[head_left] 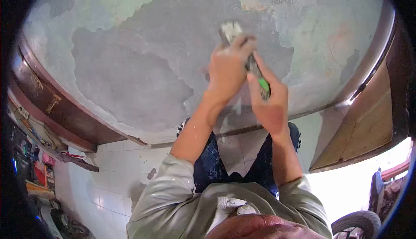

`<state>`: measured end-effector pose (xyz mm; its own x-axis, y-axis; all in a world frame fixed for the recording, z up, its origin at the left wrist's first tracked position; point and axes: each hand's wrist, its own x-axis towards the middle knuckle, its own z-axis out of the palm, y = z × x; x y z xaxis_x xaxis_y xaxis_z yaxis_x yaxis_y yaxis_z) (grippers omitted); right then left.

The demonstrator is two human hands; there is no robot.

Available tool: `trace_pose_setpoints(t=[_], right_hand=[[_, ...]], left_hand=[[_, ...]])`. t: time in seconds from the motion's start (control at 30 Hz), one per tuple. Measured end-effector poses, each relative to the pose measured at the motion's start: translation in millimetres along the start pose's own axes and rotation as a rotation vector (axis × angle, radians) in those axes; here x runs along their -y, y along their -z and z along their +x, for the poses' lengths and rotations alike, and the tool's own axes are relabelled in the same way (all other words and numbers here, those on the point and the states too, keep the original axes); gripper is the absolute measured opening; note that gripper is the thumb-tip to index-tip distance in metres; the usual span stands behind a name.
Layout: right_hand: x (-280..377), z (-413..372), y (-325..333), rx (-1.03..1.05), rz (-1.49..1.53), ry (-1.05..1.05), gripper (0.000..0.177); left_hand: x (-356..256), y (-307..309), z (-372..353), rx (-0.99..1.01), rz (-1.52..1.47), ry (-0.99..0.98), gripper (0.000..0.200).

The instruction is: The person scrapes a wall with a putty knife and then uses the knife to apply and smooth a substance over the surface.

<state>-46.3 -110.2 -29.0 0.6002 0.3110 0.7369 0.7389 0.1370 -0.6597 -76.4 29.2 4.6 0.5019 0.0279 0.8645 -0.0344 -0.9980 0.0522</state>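
Note:
Both of my hands are on one long tool (pixel 263 83) with a dark handle, a green patch near its lower end and a pale, blurred head. My left hand (pixel 229 68) is closed around the upper part, close to the head. Lower down, my right hand (pixel 271 98) grips the handle near the green patch. The head lies over a grey patch (pixel 138 44) on the wall, whose surface around it is pale green and worn. Motion blur hides whether the head touches the wall.
Brown boards (pixel 65 113) line the left side, and a tan panel (pixel 359 130) leans at the right. White floor tiles (pixel 112 174) show below. A wheel (pixel 359 222) stands at the lower right; assorted items (pixel 39 165) are at the lower left.

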Motion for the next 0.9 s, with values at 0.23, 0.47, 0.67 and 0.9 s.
trace_pose_setpoints(t=[0.23,0.47,0.67,0.9], right_hand=[[-57.5,-70.9,63.3,0.579,0.125,-0.37,0.053],[-108.1,-115.5,74.5,0.673,0.06,-0.717,0.044],[-99.8,-134.9,63.9,0.63,-0.328,-0.319,0.045],[-91.5,-145.0,62.7,0.576,-0.637,-0.171,0.035]], left_hand=[[6.2,26.2,-118.3,0.523,-0.004,0.112,0.038],[50.6,86.1,-123.4,0.062,0.29,0.423,0.043],[63.8,73.5,-219.4,0.378,0.418,0.711,0.042],[8.5,93.1,-247.4,0.514,0.362,1.019,0.051]])
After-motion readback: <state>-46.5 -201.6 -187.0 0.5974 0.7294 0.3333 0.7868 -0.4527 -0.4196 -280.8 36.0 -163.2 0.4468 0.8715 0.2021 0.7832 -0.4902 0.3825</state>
